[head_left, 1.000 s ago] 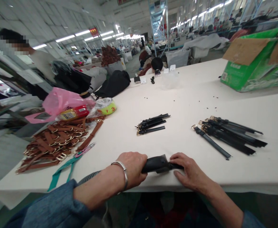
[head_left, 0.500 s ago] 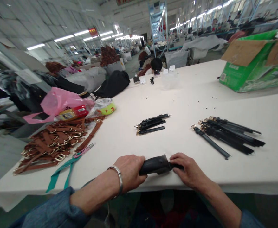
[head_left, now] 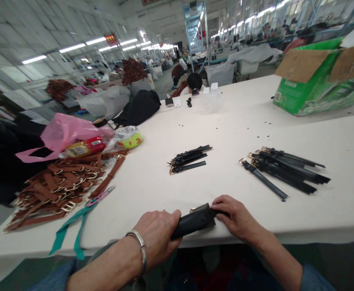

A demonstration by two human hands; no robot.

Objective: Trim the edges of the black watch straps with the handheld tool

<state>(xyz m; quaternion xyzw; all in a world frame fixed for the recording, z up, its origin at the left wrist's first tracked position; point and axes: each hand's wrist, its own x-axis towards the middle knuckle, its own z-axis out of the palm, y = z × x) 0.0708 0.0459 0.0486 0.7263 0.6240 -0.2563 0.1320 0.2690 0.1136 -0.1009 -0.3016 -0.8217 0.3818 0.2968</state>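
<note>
Left hand (head_left: 158, 230) wrapped round black plastic-looking tubular tool (head_left: 194, 222) over near edge of cream-white worktop (head_left: 140, 190), right hand (head_left: 236, 215) pinching slim black leather-look strap (head_left: 220, 211) at tool's front end; strap likely light, bendy, best gripped across its flat faces.

On the table (head_left: 152, 186), a heap of buckled straps (head_left: 58, 182) lies toward the near left corner, a plastic bag (head_left: 64, 131) and a packet (head_left: 87, 146) just behind it. Right of the heap are scissors (head_left: 102, 196), a ribbon (head_left: 69, 228) running from them to the near edge. At the near edge's middle, the left hand (head_left: 158, 232) holds a handheld tool (head_left: 195, 221), the right hand (head_left: 237, 216) a strap (head_left: 219, 211) at its right end. Beyond them lies a small strap bundle (head_left: 190, 157); right of that, a larger strap bundle (head_left: 288, 169). A cardboard box (head_left: 313, 89) stands by the far edge, at right.
</note>
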